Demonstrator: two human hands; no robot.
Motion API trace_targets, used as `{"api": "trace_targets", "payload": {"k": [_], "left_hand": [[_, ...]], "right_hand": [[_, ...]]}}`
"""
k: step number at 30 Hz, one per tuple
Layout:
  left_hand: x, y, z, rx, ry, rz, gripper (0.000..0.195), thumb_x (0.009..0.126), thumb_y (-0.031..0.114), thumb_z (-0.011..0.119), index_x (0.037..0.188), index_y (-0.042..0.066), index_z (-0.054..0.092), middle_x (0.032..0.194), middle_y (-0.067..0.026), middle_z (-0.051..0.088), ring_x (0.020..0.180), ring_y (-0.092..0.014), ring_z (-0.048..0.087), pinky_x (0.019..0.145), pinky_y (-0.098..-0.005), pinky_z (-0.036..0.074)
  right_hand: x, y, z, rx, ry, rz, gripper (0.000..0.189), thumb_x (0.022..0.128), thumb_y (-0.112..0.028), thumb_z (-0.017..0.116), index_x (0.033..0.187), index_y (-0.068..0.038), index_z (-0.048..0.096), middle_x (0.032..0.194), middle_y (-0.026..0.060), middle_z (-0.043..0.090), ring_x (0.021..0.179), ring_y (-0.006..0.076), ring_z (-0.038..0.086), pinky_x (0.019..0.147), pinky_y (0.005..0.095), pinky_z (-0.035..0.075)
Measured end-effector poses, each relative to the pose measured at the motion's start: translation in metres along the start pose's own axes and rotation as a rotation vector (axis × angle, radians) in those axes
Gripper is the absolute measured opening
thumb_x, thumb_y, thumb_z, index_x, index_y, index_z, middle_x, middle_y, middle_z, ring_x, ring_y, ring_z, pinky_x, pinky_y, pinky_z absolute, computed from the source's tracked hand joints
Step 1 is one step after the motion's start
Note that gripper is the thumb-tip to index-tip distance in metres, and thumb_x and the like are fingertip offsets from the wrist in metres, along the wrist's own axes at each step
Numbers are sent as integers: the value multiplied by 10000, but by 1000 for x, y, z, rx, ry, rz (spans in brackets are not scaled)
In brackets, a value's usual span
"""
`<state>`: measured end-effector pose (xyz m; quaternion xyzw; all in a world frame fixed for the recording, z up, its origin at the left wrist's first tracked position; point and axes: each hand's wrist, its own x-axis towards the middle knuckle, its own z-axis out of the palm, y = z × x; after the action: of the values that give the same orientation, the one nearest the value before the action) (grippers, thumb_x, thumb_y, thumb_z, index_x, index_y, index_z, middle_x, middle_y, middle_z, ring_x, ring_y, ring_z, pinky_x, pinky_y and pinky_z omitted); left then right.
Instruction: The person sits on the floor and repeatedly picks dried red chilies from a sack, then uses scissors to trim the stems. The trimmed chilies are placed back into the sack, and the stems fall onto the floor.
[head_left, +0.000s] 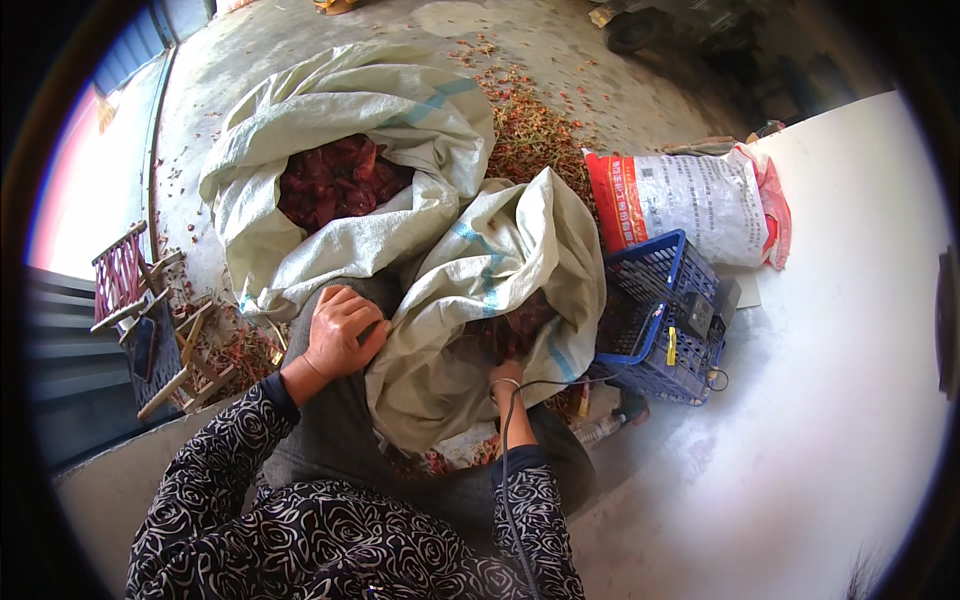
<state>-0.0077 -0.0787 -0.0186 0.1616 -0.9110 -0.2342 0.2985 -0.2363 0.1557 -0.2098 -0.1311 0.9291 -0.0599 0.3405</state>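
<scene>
My left hand (344, 331) rests curled on my knee, its thumb side against the left edge of the nearer white woven sack (435, 315). Whether the fingers pinch the cloth I cannot tell. My right hand (507, 371) reaches into that sack's mouth, a bracelet on the wrist. Its fingers are mostly hidden among dark red dried chillies (517, 330). Beyond it stands a larger woven sack (352, 105), its rim rolled open around more dark red dried chillies (337, 180). A thin black cable (504, 480) runs along my right forearm towards a blue plastic basket.
To the right stand the blue plastic basket (660, 367) with dark boxes and a stuffed white-and-red printed sack (690, 199). A plastic bottle (600, 429) lies below the basket. Chilli stems and scraps (532, 127) litter the floor. Small folding stools (161, 345), one bearing a phone (142, 347), stand left.
</scene>
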Motion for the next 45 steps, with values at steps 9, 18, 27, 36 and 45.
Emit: {"api": "trace_targets", "payload": {"k": [9, 18, 27, 36, 45], "left_hand": [[-10, 1, -2, -20, 7, 33, 94, 731, 151, 700, 723, 80, 639, 738, -41, 636, 750, -251, 589, 791, -381, 430], [-12, 5, 1, -206, 44, -109, 82, 796, 127, 675, 800, 46, 662, 724, -74, 618, 702, -242, 592, 745, -355, 453], [-28, 66, 62, -911, -326, -650, 363, 879, 172, 659, 1175, -20, 574, 889, -101, 680, 760, -136, 635, 671, -288, 502], [17, 69, 69, -1419, -428, -895, 171, 982, 177, 551, 1040, 26, 606, 958, -114, 680, 828, -184, 676, 766, -350, 560], [9, 73, 36, -1847, -551, -1007, 161, 1010, 144, 454, 1106, 41, 533, 1100, -179, 662, 916, -250, 675, 835, -393, 545]], "right_hand": [[-84, 18, -13, 824, -81, 199, 291, 844, -243, 738, 804, 5, 591, 639, 76, 572, 479, 210, 560, 487, 369, 518], [-166, 6, -30, 1337, -271, -32, 207, 858, -210, 727, 855, -64, 580, 589, -5, 519, 454, 113, 495, 474, 314, 531], [-231, -24, -35, 1212, -161, -217, 219, 869, -223, 725, 922, -26, 647, 575, -3, 545, 469, 80, 509, 494, 289, 523], [-243, -33, -46, 1197, 48, -417, 227, 863, -209, 740, 859, -53, 576, 645, -16, 557, 508, 59, 537, 500, 235, 499], [-236, -49, -52, 1425, 168, -469, 225, 876, -148, 719, 912, -58, 515, 696, 8, 582, 523, 74, 533, 515, 246, 516]]}}
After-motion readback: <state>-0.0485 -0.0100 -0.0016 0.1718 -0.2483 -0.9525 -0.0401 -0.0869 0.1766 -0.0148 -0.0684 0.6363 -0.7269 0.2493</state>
